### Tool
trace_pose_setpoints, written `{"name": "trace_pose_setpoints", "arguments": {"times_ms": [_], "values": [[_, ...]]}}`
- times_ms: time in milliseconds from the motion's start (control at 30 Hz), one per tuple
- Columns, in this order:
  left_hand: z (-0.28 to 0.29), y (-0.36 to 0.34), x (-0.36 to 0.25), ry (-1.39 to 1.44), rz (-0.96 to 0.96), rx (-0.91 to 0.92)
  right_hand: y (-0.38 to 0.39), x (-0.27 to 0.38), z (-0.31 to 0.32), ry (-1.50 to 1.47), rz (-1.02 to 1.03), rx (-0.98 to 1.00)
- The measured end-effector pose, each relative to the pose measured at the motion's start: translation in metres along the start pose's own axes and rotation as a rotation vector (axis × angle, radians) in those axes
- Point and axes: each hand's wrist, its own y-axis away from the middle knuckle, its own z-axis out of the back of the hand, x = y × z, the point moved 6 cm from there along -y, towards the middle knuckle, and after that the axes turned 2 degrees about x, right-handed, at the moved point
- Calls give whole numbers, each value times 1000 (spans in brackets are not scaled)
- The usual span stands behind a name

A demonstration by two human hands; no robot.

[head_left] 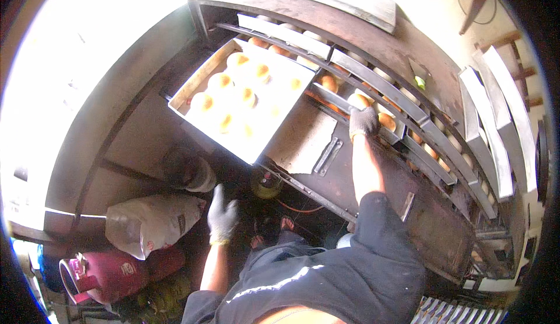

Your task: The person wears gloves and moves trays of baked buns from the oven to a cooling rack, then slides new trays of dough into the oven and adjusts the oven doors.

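Your right hand (364, 121), in a grey knit glove, is clasped over the front wall of a metal tray (332, 96), though its fingertips are hidden from this view. The tray is directly under that grip, its straight, dull side running out to both sides of your knuckles. Just beyond the grip sit smooth, domed buns (387, 121), glossy and golden brown. Above it, another row of metal-walled trays (379, 83) follows the rack, with paler rounds inside.

To the left of the grip lies a broad tray (271, 127), square-cornered and thin-walled, holding more rounded buns (220, 81) (glare washes out much of its floor). Nearer you than the grip, a metal handle (328, 155) stands on a dark panel.

Your left hand (223, 214), gloved alike, is spread and holds nothing, well apart from the right. Beside it slumps a creased, whitish sack (154, 222); farther left lies a rounded red gas cylinder (111, 274).
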Motion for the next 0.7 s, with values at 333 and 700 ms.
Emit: {"name": "trace_pose_setpoints", "arguments": {"times_ms": [333,700], "values": [[65,302,199,-265,1335,252,31,38,-70,5,980,221],[-37,190,123,-21,666,111,151,131,-83,8,1091,527]]}}
